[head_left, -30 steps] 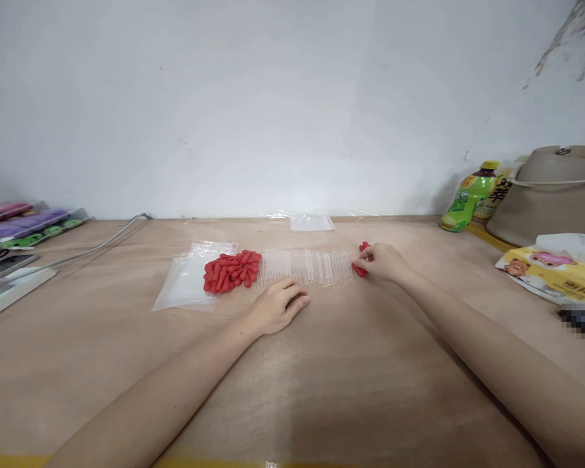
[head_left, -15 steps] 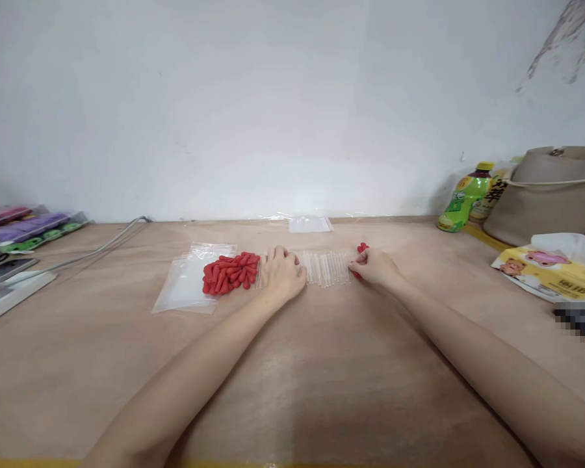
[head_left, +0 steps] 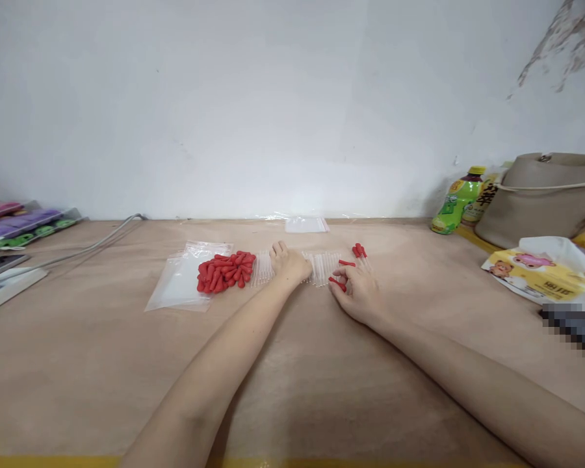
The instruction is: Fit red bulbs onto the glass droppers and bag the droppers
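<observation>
A pile of red balloon-like pieces [head_left: 225, 271] lies on the left, partly over clear plastic bags [head_left: 178, 279]. To its right runs a row of thin clear sticks [head_left: 325, 268]. My left hand [head_left: 290, 263] rests over the middle of that row, fingers apart; nothing shows in it. My right hand [head_left: 358, 291] is at the row's right end, thumb and fingers around a red piece [head_left: 337, 284]. Another red piece [head_left: 347, 263] lies just above its fingertips. A few red pieces [head_left: 359, 250] sit beyond that hand.
A small clear bag [head_left: 307, 225] lies by the wall. At the right stand a green bottle [head_left: 457, 200] and a beige bag [head_left: 541, 201], with a yellow-and-white package [head_left: 541, 270] in front. On the left are packs of coloured items [head_left: 24, 224], a cable [head_left: 97, 246] and a white object [head_left: 12, 291].
My left hand has shifted right along the row, uncovering sticks beside the pile. My right hand has moved slightly nearer and left, its fingers wider; more red pieces show around it.
</observation>
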`<state>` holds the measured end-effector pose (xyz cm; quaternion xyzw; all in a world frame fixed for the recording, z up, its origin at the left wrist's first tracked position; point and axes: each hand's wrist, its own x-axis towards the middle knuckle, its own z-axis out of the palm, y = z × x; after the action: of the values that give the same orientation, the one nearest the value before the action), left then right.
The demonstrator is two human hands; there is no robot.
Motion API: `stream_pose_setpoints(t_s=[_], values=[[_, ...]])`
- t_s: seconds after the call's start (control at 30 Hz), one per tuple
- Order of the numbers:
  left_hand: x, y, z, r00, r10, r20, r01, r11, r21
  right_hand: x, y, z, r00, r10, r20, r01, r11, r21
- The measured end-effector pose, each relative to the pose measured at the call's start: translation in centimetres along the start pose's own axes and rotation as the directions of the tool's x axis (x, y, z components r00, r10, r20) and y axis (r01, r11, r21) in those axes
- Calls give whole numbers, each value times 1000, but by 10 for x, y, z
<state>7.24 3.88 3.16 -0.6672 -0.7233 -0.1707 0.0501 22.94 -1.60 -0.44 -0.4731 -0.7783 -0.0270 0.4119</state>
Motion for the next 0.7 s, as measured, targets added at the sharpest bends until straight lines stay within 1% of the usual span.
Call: stream_pose_setpoints(t_s=[0.1, 0.2, 0.27, 0.33, 0.4, 0.43, 0.47, 0.5, 0.6, 0.67, 0.7], values=[[2, 3, -1, 1000, -13, 21, 13, 1000, -20, 0, 2, 1, 1000, 14, 5, -14, 1000, 16], [3, 3, -7, 1000, 5, 23, -4, 999, -46, 1, 4, 2, 1000, -21, -6, 21, 999, 26], [-2, -2, -13, 997, 70, 13, -69, 995, -74, 1, 5, 2, 998, -54, -14, 54, 998, 33], [-14, -12, -20, 983, 181, 3, -180, 978, -110, 1, 5, 1, 997, -70, -12, 70, 997, 44], [-31, -29, -25, 954, 299, 1, -296, 943, -154, 1, 2, 0, 996, -84, 13, 83, 993, 83], [-41, -38, -26, 932, 361, 1, -355, 916, -185, 1, 0, 0, 995, -94, 29, 90, 989, 115], [-50, -48, -26, 894, 447, -34, -441, 862, -249, 0, -2, -1, 994, -104, 46, 96, 984, 153], [-59, -58, -25, 860, 505, -72, -503, 813, -293, 0, -5, -1, 992, -112, 63, 98, 976, 195], [-74, -80, -18, 769, 608, -198, -636, 693, -341, -3, -13, 0, 982, -144, 122, 99, 943, 317], [-77, -87, -14, 740, 626, -247, -669, 647, -366, -4, -18, 0, 969, -184, 166, 111, 922, 371], [-77, -88, -12, 736, 627, -256, -673, 636, -377, -5, -19, 0, 963, -200, 178, 119, 915, 384]])
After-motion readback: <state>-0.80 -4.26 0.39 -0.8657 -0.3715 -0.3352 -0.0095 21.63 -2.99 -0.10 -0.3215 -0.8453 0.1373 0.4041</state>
